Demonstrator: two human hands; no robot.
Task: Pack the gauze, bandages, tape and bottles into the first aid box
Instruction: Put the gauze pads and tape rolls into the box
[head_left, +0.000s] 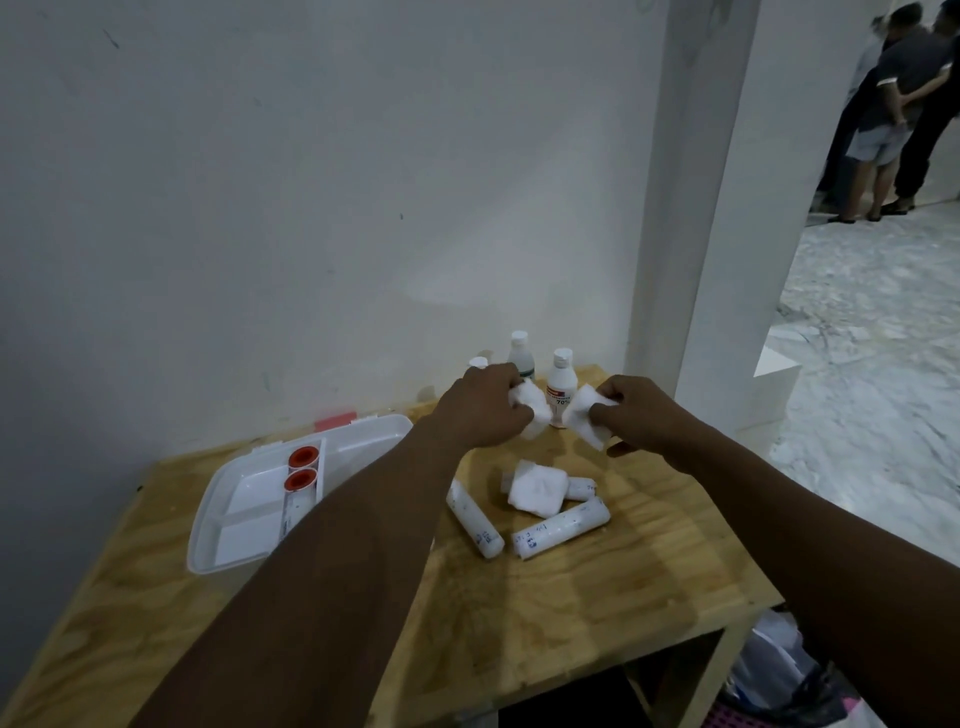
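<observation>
My left hand (480, 405) grips a white gauze pad (532, 402) above the table's far side. A second gauze pad (584, 413) is pinched in my right hand (641, 415). Behind them stand white bottles (561, 382), (520, 353), with a third cap (478, 362) partly hidden by my left hand. More gauze (537, 488) lies on rolled bandages (475, 519), (561, 527), (581, 488) at the table's middle. The open white first aid box (249, 558) sits at the left, holding two orange-red tape rolls (301, 470).
The wooden table (597, 597) stands against a white wall, with a white pillar (696, 208) at its right. A shelf below holds bags (779, 670). People stand far off at the top right (893, 114).
</observation>
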